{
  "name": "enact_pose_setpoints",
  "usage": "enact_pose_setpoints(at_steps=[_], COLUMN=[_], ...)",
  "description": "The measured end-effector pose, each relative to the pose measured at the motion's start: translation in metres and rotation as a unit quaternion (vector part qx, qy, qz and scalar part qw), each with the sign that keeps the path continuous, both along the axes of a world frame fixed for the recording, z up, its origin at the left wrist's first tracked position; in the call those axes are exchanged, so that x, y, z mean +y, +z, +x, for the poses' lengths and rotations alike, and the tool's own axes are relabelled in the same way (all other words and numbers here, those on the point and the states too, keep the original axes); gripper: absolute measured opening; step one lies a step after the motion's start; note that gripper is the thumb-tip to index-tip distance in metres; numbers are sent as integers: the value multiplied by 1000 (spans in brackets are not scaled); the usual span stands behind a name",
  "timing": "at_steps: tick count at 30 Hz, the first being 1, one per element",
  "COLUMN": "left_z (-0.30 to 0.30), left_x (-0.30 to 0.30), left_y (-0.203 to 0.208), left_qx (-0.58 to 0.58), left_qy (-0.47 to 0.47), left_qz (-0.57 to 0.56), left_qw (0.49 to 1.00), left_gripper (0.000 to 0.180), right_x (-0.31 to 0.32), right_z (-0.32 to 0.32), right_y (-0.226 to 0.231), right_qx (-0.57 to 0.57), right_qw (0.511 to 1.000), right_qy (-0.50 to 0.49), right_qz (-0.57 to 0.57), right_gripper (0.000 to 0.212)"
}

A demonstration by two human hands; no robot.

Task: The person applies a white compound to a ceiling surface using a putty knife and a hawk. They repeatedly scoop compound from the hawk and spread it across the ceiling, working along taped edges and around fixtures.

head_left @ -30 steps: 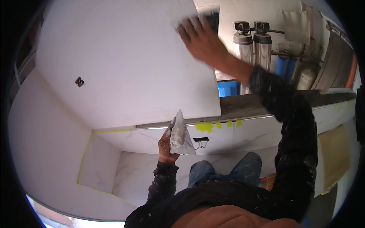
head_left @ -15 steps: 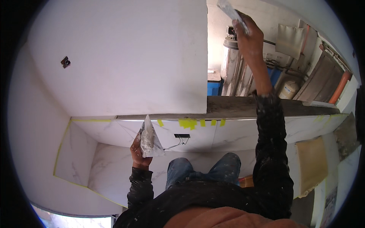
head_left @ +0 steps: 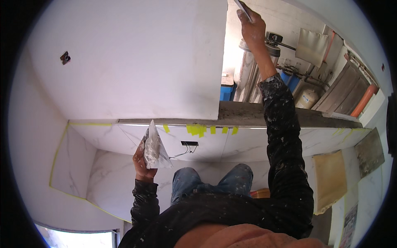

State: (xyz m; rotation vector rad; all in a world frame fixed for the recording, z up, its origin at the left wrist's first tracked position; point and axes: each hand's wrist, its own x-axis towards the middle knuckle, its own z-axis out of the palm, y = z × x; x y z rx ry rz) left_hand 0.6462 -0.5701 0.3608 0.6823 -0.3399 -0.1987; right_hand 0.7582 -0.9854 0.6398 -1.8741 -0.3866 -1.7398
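My left hand [head_left: 140,162] grips a flat, pointed metal plate [head_left: 164,159] from its left side, in front of the marble-look tiles. A thick heap of white putty [head_left: 152,146] lies on that plate. At arm's length, high up, my right hand [head_left: 254,32] is closed around a thin flat-bladed putty knife [head_left: 244,10], seen nearly edge-on. The knife is beside the right edge of the white wall [head_left: 144,62], its far end cut off by the top of the picture. Whether its blade touches the wall I cannot tell.
Right of the wall, an opening with a rough grey sill [head_left: 244,115] shows metal cylinders [head_left: 249,78], a blue container [head_left: 226,91] and an orange pipe [head_left: 364,100]. Wires hang from a socket hole [head_left: 190,144] in the tiles. Yellow tape [head_left: 196,129] marks the tile edge. Tan sheet [head_left: 329,182] at right.
My right hand has moved left toward the wall edge, and its putty knife has turned more edge-on. The whole view has shifted slightly. My left hand keeps its hold on the putty-loaded plate.
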Motion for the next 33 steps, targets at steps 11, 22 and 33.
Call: enact_pose_setpoints(at_steps=[11,22,33], left_z=[24,11,49], left_x=[-50,-134,-130], left_y=[54,102,94], left_qx=[52,51,-145], left_qy=[-76,-117,-111], left_qz=[2,24,192], left_qw=[996,992,964], left_gripper=[43,41,56], right_x=[-48,83,50], right_z=[-24,-194,-222], right_y=[-157,-163,-98], right_qx=[65,323,272], right_qw=[991,901,840], right_qy=[104,-76,-126], right_qz=[47,-279,-452], right_gripper=[25,63,53])
